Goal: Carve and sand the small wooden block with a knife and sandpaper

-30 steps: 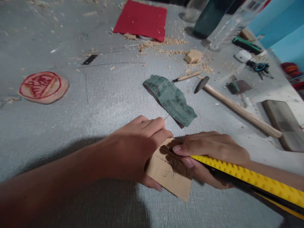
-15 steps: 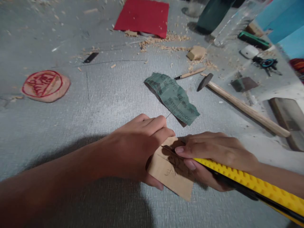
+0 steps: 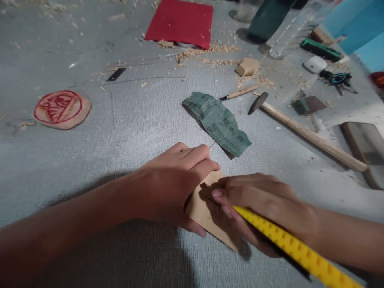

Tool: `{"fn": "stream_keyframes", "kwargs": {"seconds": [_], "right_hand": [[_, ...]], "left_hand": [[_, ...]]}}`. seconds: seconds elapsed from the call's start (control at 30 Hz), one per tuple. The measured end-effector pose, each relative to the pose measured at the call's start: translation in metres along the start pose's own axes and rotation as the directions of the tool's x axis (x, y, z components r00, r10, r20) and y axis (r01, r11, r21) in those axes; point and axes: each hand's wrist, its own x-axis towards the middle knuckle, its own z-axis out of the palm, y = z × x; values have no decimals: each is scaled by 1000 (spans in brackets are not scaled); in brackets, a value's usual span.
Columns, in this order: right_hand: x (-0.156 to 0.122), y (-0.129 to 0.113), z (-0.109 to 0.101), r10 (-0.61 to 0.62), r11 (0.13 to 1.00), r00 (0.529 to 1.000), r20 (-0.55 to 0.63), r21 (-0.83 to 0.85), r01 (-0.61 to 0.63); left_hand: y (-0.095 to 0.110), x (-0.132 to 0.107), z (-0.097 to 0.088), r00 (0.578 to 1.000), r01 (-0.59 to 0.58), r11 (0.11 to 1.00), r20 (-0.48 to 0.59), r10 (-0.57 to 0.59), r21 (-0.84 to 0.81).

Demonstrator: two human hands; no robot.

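Observation:
My left hand (image 3: 177, 184) grips a small block of pale wood (image 3: 231, 236) from its left side, fingers wrapped over the far edge and thumb along the near side. Dark pencil-like marks show on the block's upper face, partly in shadow. In my right hand (image 3: 261, 208) is a yellow-and-black utility knife (image 3: 279, 234), its dimpled handle slanting down toward the lower right. The fingertips rest close over the block, and the knife's tip is mostly lost in their shadow. Just beyond the hands lies a curled strip of green sandpaper (image 3: 217, 124).
A hammer (image 3: 312, 136) lies to the right, beside a sharpening stone (image 3: 366, 148). Behind the sandpaper are a thin carving tool (image 3: 240, 93) and a wood chunk (image 3: 247, 67). Left sits a round piece with red markings (image 3: 61, 110). Red paper (image 3: 181, 22) and wood shavings (image 3: 207, 54) lie farther back.
My right hand has shifted left and slightly down across the block, bringing the utility knife with it. My left hand keeps its hold on the block.

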Motion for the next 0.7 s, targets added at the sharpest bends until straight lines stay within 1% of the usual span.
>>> {"fn": "stream_keyframes", "kwargs": {"seconds": [0.1,0.2,0.27,0.3,0.37,0.47,0.53,0.6,0.7], "right_hand": [[1,-4,-1,62,996,996,-61,-54,-65],[1,-5,-4,108,990,993,-45,-81,-112],[1,-4,-5,117,990,991,-62,-71,-122],[1,-3,-5,115,991,991,-65,-63,-119],[1,0,-5,66,997,996,-60,-25,-67],[1,4,-5,3,999,1000,2,32,-3],[0,6,-6,-22,998,1000,3,54,22],[0,8,-8,-28,997,999,-22,65,30],[1,9,-12,-53,998,998,-31,35,54]], "left_hand": [[1,1,-1,1000,9,1000,15,-9,-9],[2,2,-2,999,21,1000,29,-20,-15],[3,2,-2,999,18,1000,27,-17,-18],[4,2,-2,1000,8,1000,23,-8,-19],[4,1,-2,1000,-7,1000,14,7,-16],[3,0,-1,1000,-7,1000,4,7,-3],[3,0,0,1000,-10,1000,1,10,5],[3,0,0,1000,-15,1000,1,15,7],[2,1,-1,1000,-15,1000,-4,15,-1]]}}
